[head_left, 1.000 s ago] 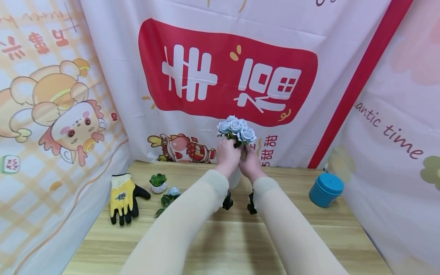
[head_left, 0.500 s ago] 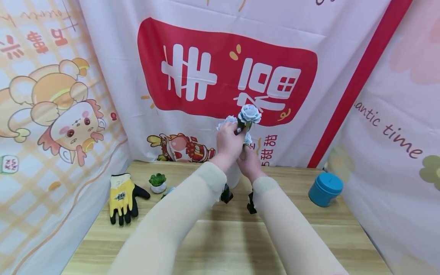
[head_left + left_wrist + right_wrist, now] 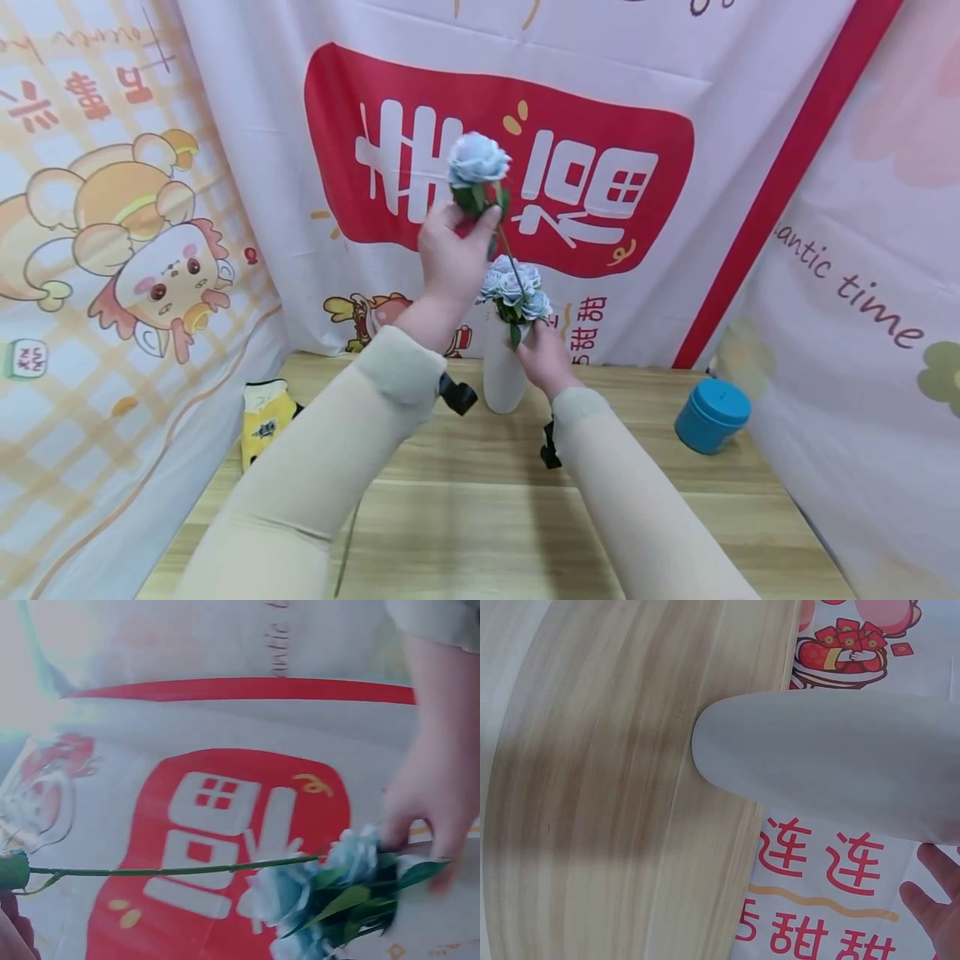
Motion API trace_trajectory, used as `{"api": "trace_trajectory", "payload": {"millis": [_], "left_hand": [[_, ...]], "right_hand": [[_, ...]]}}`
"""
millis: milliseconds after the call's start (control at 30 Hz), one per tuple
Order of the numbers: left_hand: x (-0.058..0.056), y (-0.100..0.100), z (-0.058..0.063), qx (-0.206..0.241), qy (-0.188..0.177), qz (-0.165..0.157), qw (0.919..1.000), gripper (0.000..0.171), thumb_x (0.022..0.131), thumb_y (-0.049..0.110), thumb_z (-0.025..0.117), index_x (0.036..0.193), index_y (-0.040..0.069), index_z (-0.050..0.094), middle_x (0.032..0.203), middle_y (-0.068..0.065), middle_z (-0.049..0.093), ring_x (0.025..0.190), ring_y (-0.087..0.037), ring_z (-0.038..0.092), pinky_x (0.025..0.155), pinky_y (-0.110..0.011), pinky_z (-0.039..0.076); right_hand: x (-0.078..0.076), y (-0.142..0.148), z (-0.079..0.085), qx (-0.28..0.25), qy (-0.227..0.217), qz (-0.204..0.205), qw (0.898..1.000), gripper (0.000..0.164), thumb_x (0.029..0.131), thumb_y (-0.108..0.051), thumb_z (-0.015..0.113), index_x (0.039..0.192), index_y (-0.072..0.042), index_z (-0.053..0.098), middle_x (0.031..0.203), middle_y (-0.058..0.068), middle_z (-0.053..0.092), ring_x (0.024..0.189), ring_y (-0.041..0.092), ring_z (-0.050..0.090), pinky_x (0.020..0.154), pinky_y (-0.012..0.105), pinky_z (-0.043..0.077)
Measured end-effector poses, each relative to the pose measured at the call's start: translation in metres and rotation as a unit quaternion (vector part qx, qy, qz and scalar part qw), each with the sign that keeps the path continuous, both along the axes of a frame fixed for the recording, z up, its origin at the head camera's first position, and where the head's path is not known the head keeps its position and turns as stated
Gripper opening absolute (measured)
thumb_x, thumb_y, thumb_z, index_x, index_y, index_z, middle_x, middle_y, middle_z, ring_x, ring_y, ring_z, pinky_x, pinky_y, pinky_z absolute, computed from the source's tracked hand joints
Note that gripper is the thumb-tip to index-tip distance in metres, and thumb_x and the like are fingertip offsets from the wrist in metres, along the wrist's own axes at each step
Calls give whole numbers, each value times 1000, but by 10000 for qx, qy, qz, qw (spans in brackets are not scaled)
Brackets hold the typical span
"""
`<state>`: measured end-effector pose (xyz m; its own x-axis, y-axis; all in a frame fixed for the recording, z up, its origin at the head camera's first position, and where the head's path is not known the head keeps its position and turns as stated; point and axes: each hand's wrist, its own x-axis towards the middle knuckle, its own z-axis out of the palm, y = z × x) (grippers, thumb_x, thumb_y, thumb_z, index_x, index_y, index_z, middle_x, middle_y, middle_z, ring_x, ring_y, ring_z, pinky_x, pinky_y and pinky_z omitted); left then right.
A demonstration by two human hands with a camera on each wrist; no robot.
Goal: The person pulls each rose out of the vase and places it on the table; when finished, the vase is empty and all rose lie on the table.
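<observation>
Grips a rose (image 3: 477, 158) in the left hand (image 3: 452, 258), pinched between thumb and fingers just under the bloom. Held up above the vase (image 3: 502, 383) and to its left, against the red patch of the backdrop (image 3: 592, 46). Points upward at the bloom end, leaning slightly left. Slants steeply down and to the right along the stem (image 3: 165, 871), as far as the bunch (image 3: 512, 287) of pale blue blooms. Gets lost among them at the lower end; cannot tell whether inside the mouth of the vase or in front of it. Runs nearly level across the left wrist view, thin and almost straight, from the left hand to the bunch.

Holds the vase near its mouth with the right hand (image 3: 546, 358). Stands base down on the counter (image 3: 465, 508) close to the backdrop, white and smooth, long axis upright. Crowded at the top with the bunch, leaves (image 3: 515, 333) hanging over the near rim.

Also to be seen at the right of the counter: a blue tub (image 3: 712, 415), well apart from both hands. At the left, a yellow glove (image 3: 266, 417), partly hidden behind the left sleeve (image 3: 322, 467).
</observation>
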<state>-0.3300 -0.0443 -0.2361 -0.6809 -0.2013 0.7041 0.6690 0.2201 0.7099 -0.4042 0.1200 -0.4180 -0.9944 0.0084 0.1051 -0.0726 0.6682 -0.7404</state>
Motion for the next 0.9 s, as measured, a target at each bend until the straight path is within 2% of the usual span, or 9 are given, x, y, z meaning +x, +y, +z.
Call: {"api": "trace_trajectory", "payload": {"millis": [100, 200, 333, 433, 533, 700, 833, 900], "left_hand": [[6, -19, 6, 360, -78, -251, 9990, 39, 94, 23, 69, 127, 3, 65, 121, -6, 57, 113, -16, 56, 87, -31, 54], [10, -38, 5, 450, -382, -365, 9976, 39, 95, 21, 67, 130, 4, 62, 124, -6, 60, 113, -18, 59, 91, -33, 52], [14, -60, -9, 354, -1151, -377, 9920, 39, 97, 22, 65, 132, 5, 60, 125, -8, 65, 112, -21, 62, 95, -36, 50], [14, -71, -30, 133, -1788, -327, 9833, 36, 98, 20, 65, 129, 2, 62, 124, -12, 66, 111, -26, 63, 94, -40, 50], [9, -77, -59, -192, -2405, -238, 9702, 31, 97, 19, 67, 120, 0, 67, 118, -16, 68, 105, -28, 65, 91, -41, 52], [-2, -82, -123, -861, -3121, 119, 9461, 22, 91, 19, 72, 102, 0, 73, 103, -16, 71, 95, -31, 65, 84, -43, 53], [-6, -87, -177, -1431, -3502, 308, 9251, 17, 87, 18, 74, 87, 1, 75, 93, -13, 73, 87, -30, 65, 78, -44, 53], [-5, -91, -202, -1749, -3693, 366, 9120, 16, 86, 18, 75, 82, 3, 75, 85, -10, 72, 81, -27, 64, 73, -42, 52]], "right_hand": [[0, -1, -1, 55, -24, -27, 10000, 73, 94, -32, 69, 155, -20, 31, 157, 7, 34, 142, 31, 32, 112, 51, 28], [0, -2, -2, 67, -35, -60, 10000, 73, 94, -31, 69, 155, -20, 31, 157, 6, 34, 142, 30, 31, 112, 51, 27], [-2, -2, -3, 16, -39, -101, 9999, 74, 94, -32, 70, 155, -21, 31, 158, 6, 33, 143, 30, 30, 112, 51, 29], [-4, -2, -4, 1, -62, -112, 9999, 75, 93, -35, 70, 155, -21, 31, 158, 5, 33, 143, 29, 30, 111, 51, 30], [-6, 0, -4, 60, -25, -101, 9999, 75, 93, -36, 70, 155, -19, 32, 157, 7, 34, 142, 30, 31, 112, 51, 29], [-8, 1, -7, 182, 116, -46, 9998, 72, 93, -36, 70, 153, -13, 36, 154, 12, 37, 141, 32, 33, 113, 50, 26], [-7, 0, -6, 124, 60, -66, 9999, 73, 93, -37, 69, 153, -13, 35, 155, 11, 36, 141, 32, 32, 113, 50, 27], [-6, 0, -5, 123, 30, -64, 9999, 74, 93, -37, 69, 154, -14, 34, 155, 11, 35, 141, 32, 32, 113, 50, 26]]}}
